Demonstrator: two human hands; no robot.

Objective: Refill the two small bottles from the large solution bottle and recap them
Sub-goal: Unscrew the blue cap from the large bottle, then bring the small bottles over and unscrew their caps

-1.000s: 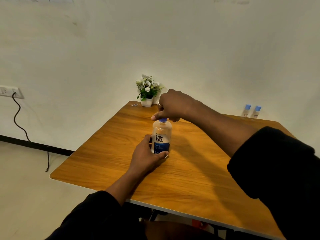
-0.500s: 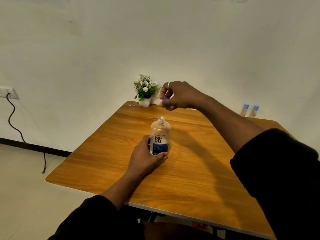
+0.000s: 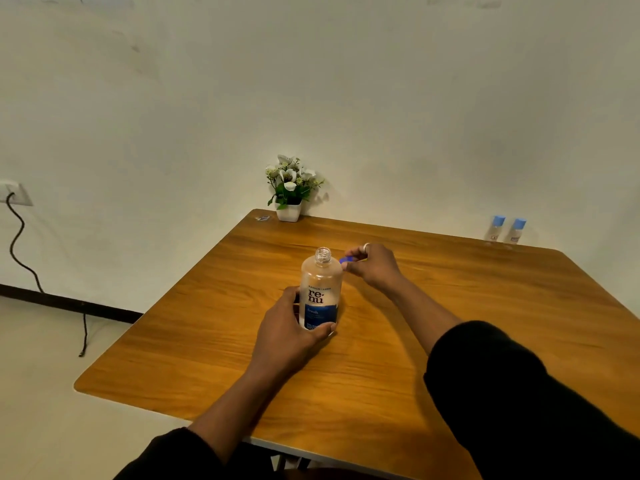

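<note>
The large solution bottle, clear with a white and blue label, stands upright and uncapped in the middle of the wooden table. My left hand grips its lower part from the left. Just right of the bottle's neck, my right hand pinches the bottle's blue cap close above the table. Two small bottles with light blue caps stand side by side at the table's far right edge by the wall, one at the left and one at the right.
A small white pot of flowers stands at the table's far left corner against the wall. A wall socket with a dangling black cable is at the left. The table's front edge runs close to my sleeves.
My right hand took the blue cap off the large bottle, lifted it up and away, then brought it down to the right of the bottle's neck. My left hand kept its hold.
</note>
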